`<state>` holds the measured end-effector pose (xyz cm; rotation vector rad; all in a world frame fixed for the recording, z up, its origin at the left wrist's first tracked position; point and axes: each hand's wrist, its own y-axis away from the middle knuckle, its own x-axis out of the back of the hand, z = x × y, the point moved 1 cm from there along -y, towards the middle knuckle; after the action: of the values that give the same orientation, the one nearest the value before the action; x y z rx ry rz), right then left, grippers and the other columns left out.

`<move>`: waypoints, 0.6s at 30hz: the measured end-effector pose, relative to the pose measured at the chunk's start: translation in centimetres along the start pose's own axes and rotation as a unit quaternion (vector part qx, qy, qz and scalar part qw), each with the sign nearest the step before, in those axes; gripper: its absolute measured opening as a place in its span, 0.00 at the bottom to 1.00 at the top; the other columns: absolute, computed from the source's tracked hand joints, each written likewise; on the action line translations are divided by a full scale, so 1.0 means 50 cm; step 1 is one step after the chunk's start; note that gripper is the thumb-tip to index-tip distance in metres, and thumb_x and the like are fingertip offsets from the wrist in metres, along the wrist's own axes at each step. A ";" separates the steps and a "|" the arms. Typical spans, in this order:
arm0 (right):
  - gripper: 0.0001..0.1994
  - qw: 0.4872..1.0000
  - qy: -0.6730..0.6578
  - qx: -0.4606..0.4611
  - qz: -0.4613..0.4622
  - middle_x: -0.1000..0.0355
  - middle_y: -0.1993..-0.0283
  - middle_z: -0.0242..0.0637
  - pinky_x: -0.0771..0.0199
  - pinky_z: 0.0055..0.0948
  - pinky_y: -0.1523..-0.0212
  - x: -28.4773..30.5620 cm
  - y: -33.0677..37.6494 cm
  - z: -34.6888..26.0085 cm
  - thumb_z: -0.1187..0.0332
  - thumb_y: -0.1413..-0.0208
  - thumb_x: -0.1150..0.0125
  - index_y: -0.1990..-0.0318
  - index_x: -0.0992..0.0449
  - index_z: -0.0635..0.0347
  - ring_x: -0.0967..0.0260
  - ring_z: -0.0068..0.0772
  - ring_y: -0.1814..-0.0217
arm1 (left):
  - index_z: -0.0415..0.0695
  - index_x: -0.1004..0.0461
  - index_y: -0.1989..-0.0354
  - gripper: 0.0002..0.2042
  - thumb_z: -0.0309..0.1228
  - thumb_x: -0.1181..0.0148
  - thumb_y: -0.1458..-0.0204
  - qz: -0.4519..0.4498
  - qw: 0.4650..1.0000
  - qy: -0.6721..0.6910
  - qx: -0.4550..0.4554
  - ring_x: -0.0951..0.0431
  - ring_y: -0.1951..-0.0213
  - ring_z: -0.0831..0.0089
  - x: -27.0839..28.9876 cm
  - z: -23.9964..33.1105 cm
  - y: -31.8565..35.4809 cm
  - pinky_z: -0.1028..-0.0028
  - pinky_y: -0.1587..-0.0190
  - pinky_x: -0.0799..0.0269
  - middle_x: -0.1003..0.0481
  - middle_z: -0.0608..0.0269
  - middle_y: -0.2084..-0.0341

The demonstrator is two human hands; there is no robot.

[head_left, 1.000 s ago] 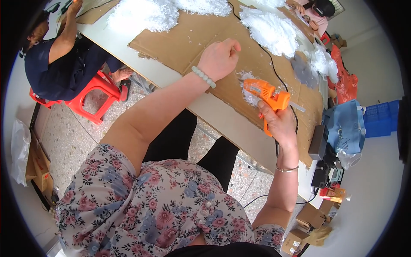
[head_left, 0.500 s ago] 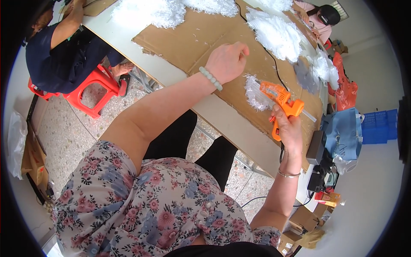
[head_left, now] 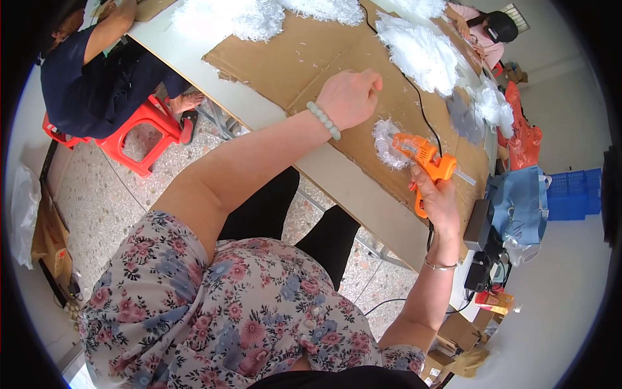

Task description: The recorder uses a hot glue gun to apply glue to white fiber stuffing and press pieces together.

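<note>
In my right hand [head_left: 438, 202] is an orange hot glue gun [head_left: 427, 159], fingers wrapped round its handle and a clear glue stick [head_left: 464, 177] jutting from its rear. Its front end points left, over a small round white fringed piece [head_left: 387, 150] lying on the cardboard [head_left: 311, 81]. My left hand [head_left: 353, 97] hovers over the cardboard just beyond that piece, back of the hand up and fingers curled in. Whatever those fingers may hold is hidden.
White fringed piles [head_left: 421, 55] cover the table's far side. A black cord [head_left: 420, 100] crosses the cardboard. At the right stand a dark box [head_left: 479, 223] and a blue bag [head_left: 518, 204]. Co-workers sit at the far left [head_left: 107, 84] and far right [head_left: 486, 29].
The front of the glue gun has shifted slightly and now lies over the middle of the white piece. My left hand has moved a little to the right, still curled.
</note>
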<state>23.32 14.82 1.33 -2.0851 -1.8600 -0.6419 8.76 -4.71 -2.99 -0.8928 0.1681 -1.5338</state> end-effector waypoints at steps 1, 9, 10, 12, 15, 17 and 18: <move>0.12 1.000 -0.013 0.011 -0.006 0.32 0.69 0.29 0.35 0.22 0.67 0.003 0.002 0.000 0.63 0.43 0.42 0.59 0.31 0.62 0.36 0.21 0.69 | 0.44 0.28 0.68 0.06 0.24 0.50 0.55 -0.012 1.000 -0.010 -0.001 0.26 0.73 0.56 0.001 0.001 0.001 0.61 0.69 0.32 0.27 0.57 0.82; 0.12 0.999 0.013 0.044 0.030 0.32 0.69 0.29 0.35 0.22 0.67 -0.017 -0.014 -0.023 0.64 0.43 0.42 0.58 0.31 0.63 0.35 0.20 0.70 | 0.46 0.27 0.75 0.03 0.25 0.47 0.58 -0.015 0.996 -0.062 -0.065 0.26 0.73 0.58 -0.010 -0.010 0.004 0.63 0.68 0.30 0.26 0.60 0.83; 0.12 0.998 0.056 0.023 0.013 0.32 0.70 0.29 0.35 0.22 0.67 -0.018 -0.017 -0.016 0.64 0.44 0.41 0.58 0.31 0.63 0.35 0.20 0.70 | 0.47 0.26 0.79 0.02 0.26 0.45 0.60 -0.024 0.994 -0.074 -0.079 0.26 0.72 0.58 -0.011 -0.010 0.004 0.63 0.68 0.30 0.25 0.61 0.83; 0.12 0.999 0.046 0.022 0.005 0.32 0.70 0.28 0.35 0.20 0.68 -0.021 -0.015 0.002 0.64 0.44 0.40 0.59 0.30 0.63 0.36 0.19 0.71 | 0.47 0.26 0.81 0.02 0.27 0.44 0.61 -0.042 0.992 -0.074 -0.090 0.26 0.72 0.59 -0.015 -0.012 0.004 0.64 0.68 0.30 0.25 0.61 0.83; 0.12 1.000 0.002 0.017 0.003 0.32 0.70 0.29 0.35 0.20 0.69 -0.014 0.001 0.001 0.65 0.44 0.41 0.59 0.30 0.64 0.36 0.19 0.71 | 0.48 0.26 0.83 0.02 0.28 0.42 0.63 -0.075 0.989 -0.078 -0.100 0.26 0.72 0.61 -0.016 -0.013 0.004 0.66 0.68 0.30 0.26 0.63 0.84; 0.12 1.000 0.005 0.017 0.005 0.32 0.70 0.28 0.35 0.20 0.69 -0.016 0.004 0.007 0.65 0.44 0.41 0.59 0.30 0.64 0.36 0.18 0.71 | 0.48 0.26 0.84 0.02 0.28 0.41 0.64 -0.094 0.987 -0.080 -0.104 0.27 0.72 0.62 -0.017 -0.013 0.002 0.67 0.67 0.30 0.26 0.64 0.84; 0.12 1.000 0.010 0.019 0.008 0.32 0.70 0.28 0.36 0.20 0.69 -0.016 0.006 0.009 0.65 0.44 0.41 0.58 0.31 0.63 0.36 0.18 0.71 | 0.49 0.26 0.84 0.02 0.28 0.41 0.64 -0.109 0.985 -0.067 -0.115 0.27 0.72 0.62 -0.017 -0.014 0.001 0.67 0.67 0.30 0.26 0.65 0.84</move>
<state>23.61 14.30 0.57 -2.0602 -1.8287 -0.6167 8.31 -4.24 -3.87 -1.2276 0.1573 -1.6724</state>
